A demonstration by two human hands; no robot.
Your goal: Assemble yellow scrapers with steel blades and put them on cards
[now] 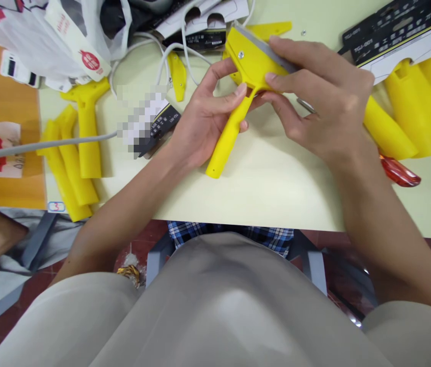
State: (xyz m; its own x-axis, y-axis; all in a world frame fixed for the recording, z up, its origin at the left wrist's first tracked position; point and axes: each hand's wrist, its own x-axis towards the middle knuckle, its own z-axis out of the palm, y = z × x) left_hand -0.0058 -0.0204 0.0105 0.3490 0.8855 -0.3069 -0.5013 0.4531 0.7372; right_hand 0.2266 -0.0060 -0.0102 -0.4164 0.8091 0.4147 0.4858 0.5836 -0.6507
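The person's left hand [208,122] grips a yellow scraper [251,65] around its neck above the tabletop [276,199], its handle slanting toward the person; the right hand [322,97] holds its head, fingertips [276,42] against the grey edge strip [259,42].

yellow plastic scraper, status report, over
Left hand gripping yellow plastic scraper below wide head. Right hand touching head. Scraper tilted over pale green table. White cables beyond left hand.
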